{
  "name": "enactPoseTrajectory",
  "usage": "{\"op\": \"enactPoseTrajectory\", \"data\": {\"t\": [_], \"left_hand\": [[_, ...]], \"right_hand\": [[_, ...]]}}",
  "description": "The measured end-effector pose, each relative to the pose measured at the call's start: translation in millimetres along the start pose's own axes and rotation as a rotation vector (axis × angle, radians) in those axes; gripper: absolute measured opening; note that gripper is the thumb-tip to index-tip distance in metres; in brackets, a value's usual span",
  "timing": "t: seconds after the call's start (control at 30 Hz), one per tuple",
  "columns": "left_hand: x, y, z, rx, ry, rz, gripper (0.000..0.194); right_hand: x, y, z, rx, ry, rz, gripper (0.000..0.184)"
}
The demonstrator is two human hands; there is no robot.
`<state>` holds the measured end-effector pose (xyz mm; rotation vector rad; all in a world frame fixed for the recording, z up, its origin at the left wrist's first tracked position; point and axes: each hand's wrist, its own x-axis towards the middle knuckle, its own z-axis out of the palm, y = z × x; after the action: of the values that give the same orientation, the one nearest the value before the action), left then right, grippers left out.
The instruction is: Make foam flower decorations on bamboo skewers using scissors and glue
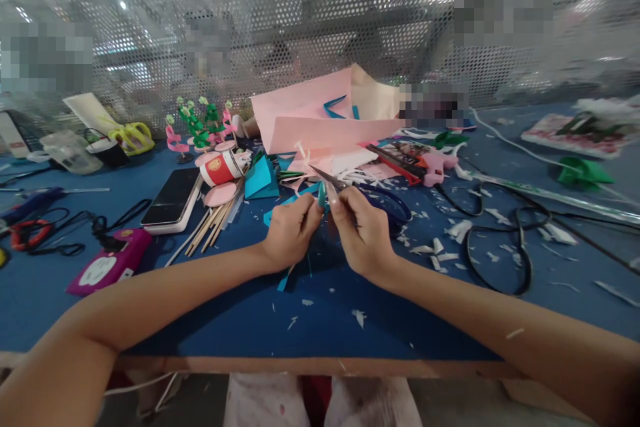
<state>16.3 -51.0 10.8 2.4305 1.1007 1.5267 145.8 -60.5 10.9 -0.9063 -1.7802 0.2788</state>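
My left hand (294, 230) is closed, its thumb and fingers pinching a narrow strip of blue paper (321, 195). Close beside it, my right hand (364, 233) is closed around scissors (327, 177), gripping them near the blades. Their dark blue handle loops (393, 203) show beyond my right hand, and the blades point up and left at the strip. My fingers partly hide where strip and blade meet. More blue paper (284, 280) hangs below my left hand. A folded blue paper piece (261, 178) lies to the left.
Pink paper (310, 107) stands behind my hands. On the left are a phone (173, 197), a red-and-white cup (220, 168), wooden sticks (213, 230) and a purple power socket (111, 263). A pink glue gun (439, 165), black cable (520, 247) and white scraps (435, 250) lie right.
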Motion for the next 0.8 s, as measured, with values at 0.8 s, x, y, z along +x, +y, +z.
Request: {"op": "enactPoseTrajectory", "data": {"t": [0.8], "left_hand": [[-0.5, -2.9, 2.0, -0.395, -0.136, -0.256, 0.028]], "right_hand": [[1.2, 0.5, 2.2, 0.085, -0.040, 0.027, 0.023]]}}
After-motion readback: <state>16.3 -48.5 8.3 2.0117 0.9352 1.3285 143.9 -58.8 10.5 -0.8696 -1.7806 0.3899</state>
